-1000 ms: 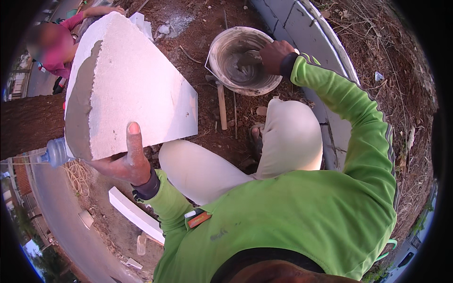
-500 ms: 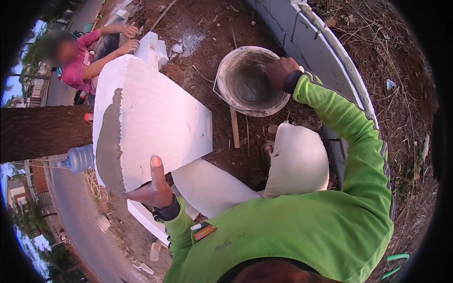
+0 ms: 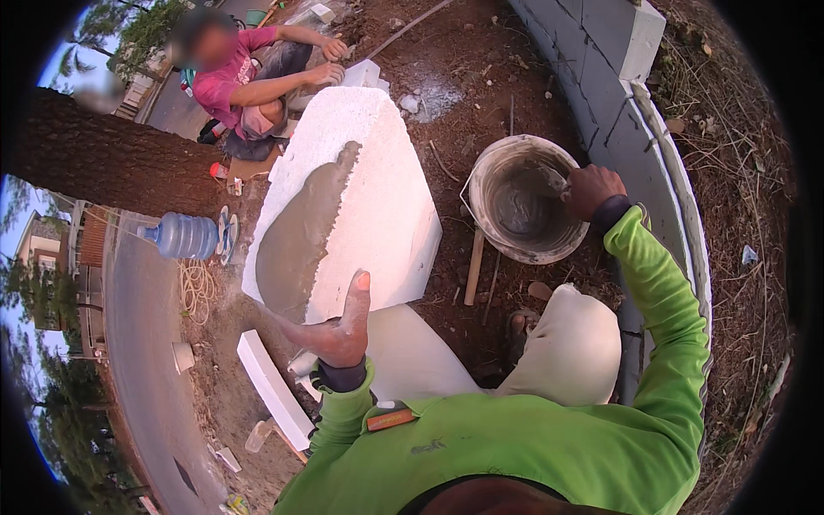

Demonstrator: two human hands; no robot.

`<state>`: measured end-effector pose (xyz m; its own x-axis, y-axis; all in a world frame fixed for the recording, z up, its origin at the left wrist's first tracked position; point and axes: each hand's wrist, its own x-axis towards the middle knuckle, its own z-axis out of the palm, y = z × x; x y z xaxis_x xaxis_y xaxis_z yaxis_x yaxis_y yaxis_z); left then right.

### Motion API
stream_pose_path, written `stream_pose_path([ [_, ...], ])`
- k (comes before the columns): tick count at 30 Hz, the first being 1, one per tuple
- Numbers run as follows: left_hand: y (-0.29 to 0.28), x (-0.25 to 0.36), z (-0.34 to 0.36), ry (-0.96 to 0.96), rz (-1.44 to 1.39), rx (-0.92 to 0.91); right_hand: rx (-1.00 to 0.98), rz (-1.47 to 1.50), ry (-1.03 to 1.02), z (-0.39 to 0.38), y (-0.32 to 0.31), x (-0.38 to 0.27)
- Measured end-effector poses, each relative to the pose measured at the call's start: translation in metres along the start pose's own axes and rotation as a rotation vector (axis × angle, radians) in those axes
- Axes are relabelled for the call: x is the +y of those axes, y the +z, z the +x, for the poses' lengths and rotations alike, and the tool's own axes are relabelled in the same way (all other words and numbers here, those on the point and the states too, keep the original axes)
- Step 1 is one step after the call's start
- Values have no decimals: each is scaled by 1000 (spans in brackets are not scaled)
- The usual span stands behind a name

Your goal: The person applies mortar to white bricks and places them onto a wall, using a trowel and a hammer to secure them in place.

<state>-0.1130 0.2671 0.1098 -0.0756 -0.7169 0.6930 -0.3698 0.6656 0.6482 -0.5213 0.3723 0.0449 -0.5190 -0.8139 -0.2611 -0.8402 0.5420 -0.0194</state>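
A large white block stands tilted before me, a patch of wet grey mortar spread over its left face. My left hand grips the block's near lower edge, thumb up along its side and fingers partly hidden beneath. At the right, my right hand is closed at the rim of a mortar-stained bucket. A small grey, mortar-coated piece shows by its fingers, too little to name. Wet mortar lies in the bucket's bottom.
A grey block wall curves along the right. Another person crouches at the far left beside white blocks. A blue water bottle, coiled rope, a long white strip and a wooden handle lie around.
The view has swung left, so everything sits farther right. The block's mortar-covered face now shows more fully. My right hand has shifted from inside the bucket toward its right rim.
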Motion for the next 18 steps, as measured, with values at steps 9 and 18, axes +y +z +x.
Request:
stream_pose_path([
  [9,-9,-1,33,26,-156,-7,10,69,55,-10,4,6],
  [18,1,46,-3,670,-302,201,75,17,30,-13,-5,-1],
])
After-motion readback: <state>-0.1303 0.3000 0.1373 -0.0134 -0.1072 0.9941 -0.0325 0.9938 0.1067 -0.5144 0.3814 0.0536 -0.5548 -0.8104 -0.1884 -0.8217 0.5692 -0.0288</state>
